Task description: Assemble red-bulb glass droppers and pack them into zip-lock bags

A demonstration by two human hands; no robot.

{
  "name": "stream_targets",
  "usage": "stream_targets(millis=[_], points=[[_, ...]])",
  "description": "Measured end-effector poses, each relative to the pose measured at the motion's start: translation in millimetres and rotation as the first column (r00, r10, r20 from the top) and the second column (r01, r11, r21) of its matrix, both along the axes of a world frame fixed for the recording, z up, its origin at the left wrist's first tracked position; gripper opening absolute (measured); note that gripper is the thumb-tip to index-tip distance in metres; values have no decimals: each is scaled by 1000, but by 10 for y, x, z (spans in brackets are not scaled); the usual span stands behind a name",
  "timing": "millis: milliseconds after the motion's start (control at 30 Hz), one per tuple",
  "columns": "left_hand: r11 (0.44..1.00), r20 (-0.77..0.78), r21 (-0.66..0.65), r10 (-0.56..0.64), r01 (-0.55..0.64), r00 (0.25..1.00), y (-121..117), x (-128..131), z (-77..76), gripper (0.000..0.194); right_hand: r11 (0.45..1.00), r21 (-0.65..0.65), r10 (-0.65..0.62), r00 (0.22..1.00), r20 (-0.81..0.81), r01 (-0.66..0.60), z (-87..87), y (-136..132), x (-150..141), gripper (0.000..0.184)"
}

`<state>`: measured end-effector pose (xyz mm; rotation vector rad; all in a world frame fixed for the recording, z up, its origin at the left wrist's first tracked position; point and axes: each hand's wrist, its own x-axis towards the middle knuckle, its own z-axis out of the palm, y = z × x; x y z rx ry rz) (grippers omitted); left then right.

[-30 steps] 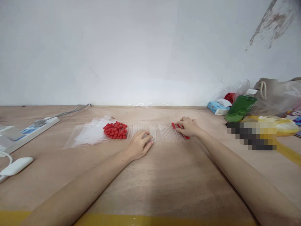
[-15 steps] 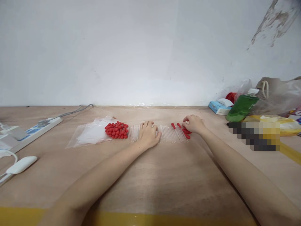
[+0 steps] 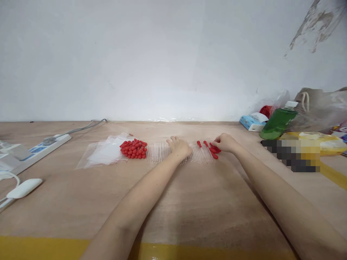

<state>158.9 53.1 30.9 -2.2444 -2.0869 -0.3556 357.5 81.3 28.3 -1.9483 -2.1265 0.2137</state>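
A row of thin clear dropper tubes [image 3: 158, 153] lies side by side across the middle of the table. My left hand [image 3: 179, 147] rests over this row, palm down, its fingers stretched and partly spread; it covers some tubes. At the row's right end a few tubes carry red rubber bulbs [image 3: 199, 143]. My right hand [image 3: 226, 142] is at these bulbs, thumb and fingers pinched around a red bulb [image 3: 215, 149], though the fingertips are partly hidden. A heap of loose red bulbs [image 3: 133, 148] sits at the row's left end.
Clear plastic bags [image 3: 107, 151] lie left of the bulb heap. At the left edge are a power strip [image 3: 58, 141] and a white cable device [image 3: 25, 188]. On the right stand a green bottle [image 3: 279, 121], a blue tissue pack [image 3: 251, 123] and a yellow package [image 3: 333, 145].
My left hand has slid to the right along the tubes. My right hand has shifted slightly, its fingers closing in at the red bulbs.
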Motion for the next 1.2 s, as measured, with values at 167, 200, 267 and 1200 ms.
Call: stream_targets(millis=[167,200,267,1200], points=[[994,22,76,-86,84,996,-108,-104,60,28,999,23,-45,998,-53,47,-14,-7,-35,20],[983,26,132,-130,126,991,-154,-160,71,27,996,17,-81,993,-86,83,-18,-9,-43,18],[938,15,264,-238,226,971,-257,-315,77,21,989,-8,-150,978,-144,150,-28,-9,-53,14],[618,-42,578,-630,533,776,-467,-1214,-443,13,737,629,504,820,-270,-246,-97,-325,-685,17]])
